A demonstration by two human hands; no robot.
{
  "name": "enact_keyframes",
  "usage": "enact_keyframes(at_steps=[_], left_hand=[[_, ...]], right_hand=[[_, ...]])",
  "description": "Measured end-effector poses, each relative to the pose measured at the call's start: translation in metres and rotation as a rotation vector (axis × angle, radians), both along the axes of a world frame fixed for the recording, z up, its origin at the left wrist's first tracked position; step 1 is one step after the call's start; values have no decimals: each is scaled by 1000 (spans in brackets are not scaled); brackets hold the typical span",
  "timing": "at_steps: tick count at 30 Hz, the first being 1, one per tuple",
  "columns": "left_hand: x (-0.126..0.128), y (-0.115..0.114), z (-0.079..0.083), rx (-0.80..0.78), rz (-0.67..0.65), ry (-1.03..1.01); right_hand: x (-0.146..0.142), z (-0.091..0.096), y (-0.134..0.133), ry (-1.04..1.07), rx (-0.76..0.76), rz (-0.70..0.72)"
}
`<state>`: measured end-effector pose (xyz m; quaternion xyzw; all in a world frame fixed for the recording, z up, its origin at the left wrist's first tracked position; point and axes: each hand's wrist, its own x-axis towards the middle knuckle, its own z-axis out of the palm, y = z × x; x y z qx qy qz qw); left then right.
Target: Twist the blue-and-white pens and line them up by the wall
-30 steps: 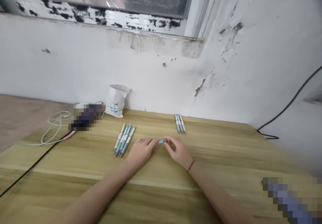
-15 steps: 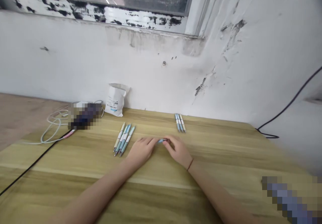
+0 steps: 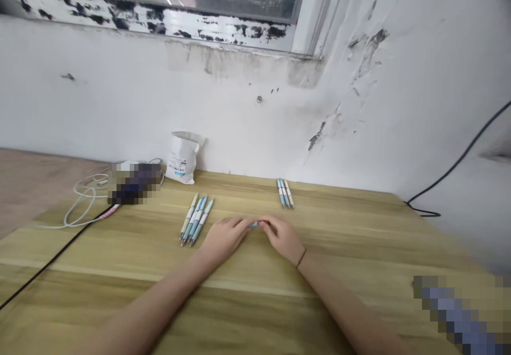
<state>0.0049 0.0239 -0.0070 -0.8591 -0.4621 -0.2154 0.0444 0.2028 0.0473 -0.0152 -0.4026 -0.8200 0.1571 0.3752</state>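
Between my two hands is a small light-blue pen piece (image 3: 254, 224), mostly hidden by fingers. My left hand (image 3: 225, 236) is closed around its left part, palm down. The fingertips of my right hand (image 3: 280, 235) pinch its right end; a thin red cord circles that wrist. Left of my left hand lies a group of several pens (image 3: 196, 221) in cream, blue and green with white bands, side by side and slanted. Farther back, beyond my right hand, three more pens (image 3: 285, 193) lie together, two bluish and one cream.
A white packet (image 3: 182, 158) with a label stands against the wall at the back of the wooden table (image 3: 255, 318). White cables (image 3: 82, 200) and a black cable (image 3: 59, 261) run along the left. Another black cable (image 3: 459, 171) hangs at right. Blurred-out patches cover two spots.
My right fingertips have closed in over the right end of the pen piece, which now shows less. The view has shifted very slightly; the pens on the table stay put.
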Motion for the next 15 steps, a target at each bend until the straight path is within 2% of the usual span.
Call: enact_keyframes(at_steps=[8, 15], left_hand=[[-1, 1, -2, -26, -20, -67], [0, -3, 2, -62, -50, 13]], right_hand=[[2, -5, 3, 109, -18, -13], [2, -3, 2, 117, -52, 12]])
